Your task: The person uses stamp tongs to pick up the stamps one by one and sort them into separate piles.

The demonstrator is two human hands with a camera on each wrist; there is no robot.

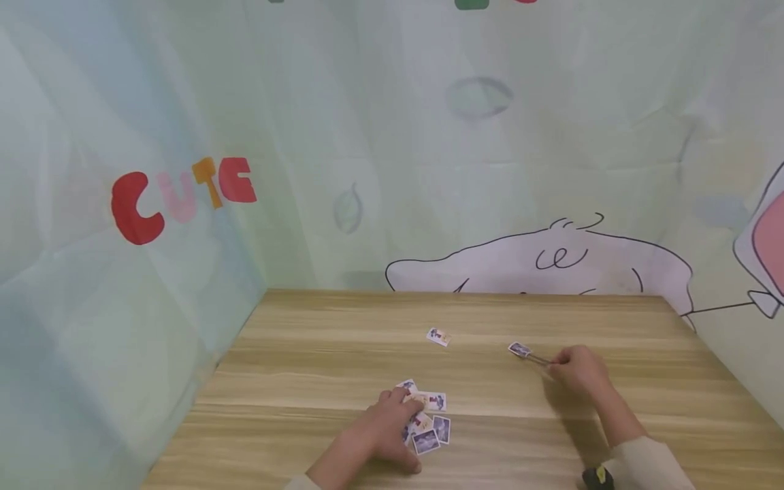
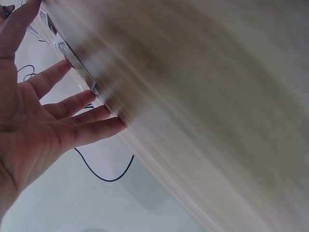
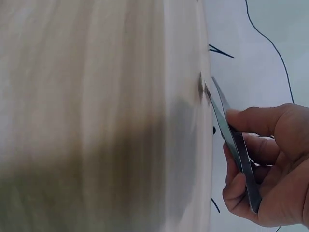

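Note:
My right hand [image 1: 578, 371] grips a pair of metal tweezers [image 3: 235, 145] between thumb and fingers. Their tips stand slightly apart in the right wrist view, close beside a small picture card [image 1: 519, 350] on the wooden table. My left hand [image 1: 388, 425] rests with spread, nearly straight fingers on a loose group of small cards [image 1: 426, 442]. Its fingertips [image 2: 89, 96] touch the cards and tabletop in the left wrist view. Some of these cards overlap, and the hand hides part of them. Farther back, another card [image 1: 438, 336] lies alone with its coloured picture up.
The wooden table [image 1: 294, 354] meets a printed cloth backdrop [image 1: 343, 136] at its far and left edges. A dark strapped item [image 1: 597, 477] sits at my right sleeve [image 1: 652, 464].

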